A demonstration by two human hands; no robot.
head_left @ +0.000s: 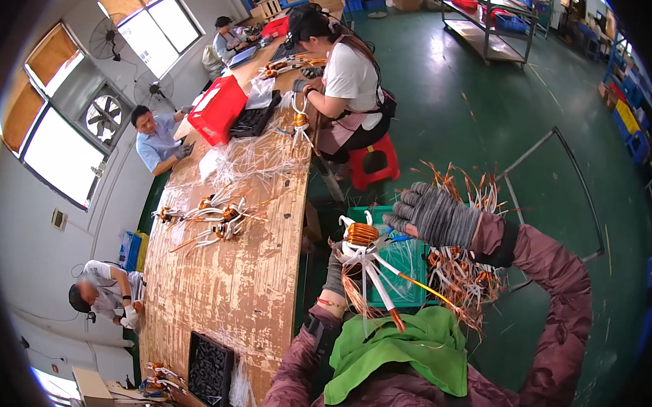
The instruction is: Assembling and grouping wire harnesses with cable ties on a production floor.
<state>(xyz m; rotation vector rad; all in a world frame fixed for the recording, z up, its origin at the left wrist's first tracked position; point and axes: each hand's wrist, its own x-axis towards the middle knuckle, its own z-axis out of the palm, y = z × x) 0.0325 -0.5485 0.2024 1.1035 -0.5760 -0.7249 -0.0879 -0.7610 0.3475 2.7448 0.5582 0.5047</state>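
Gloved fingers (335, 277) of the left hand (335, 271) are bent in behind a copper-wound coil (362, 235), holding it up from its left side; the coil hides most of them. Fingers of the right hand (438, 216), in a grey knitted glove, reach toward the coil's right side, partly bent and close together. Something slim and blue (399, 237) shows just beneath them; whether they grip it, I cannot tell. White-sleeved leads (370, 269) fan down from the coil, some ending in bare copper strands, and one yellowish lead (428, 288) slants off to the right.

Below the coil stands a green crate (410, 269), beyond the right edge of the bench (257, 288). A heap of frayed copper leads (465, 275) lies right of the crate. Green cloth (400, 345) covers the person's lap.

On the bench, more coils (227, 214) lie nearer its left edge. Clear strands (251, 160) spread farther up, short of a red bin (221, 115). Toward the near end sits a black tray (191, 358) of small dark pieces. One co-worker (350, 73) sits at the bench's right edge.
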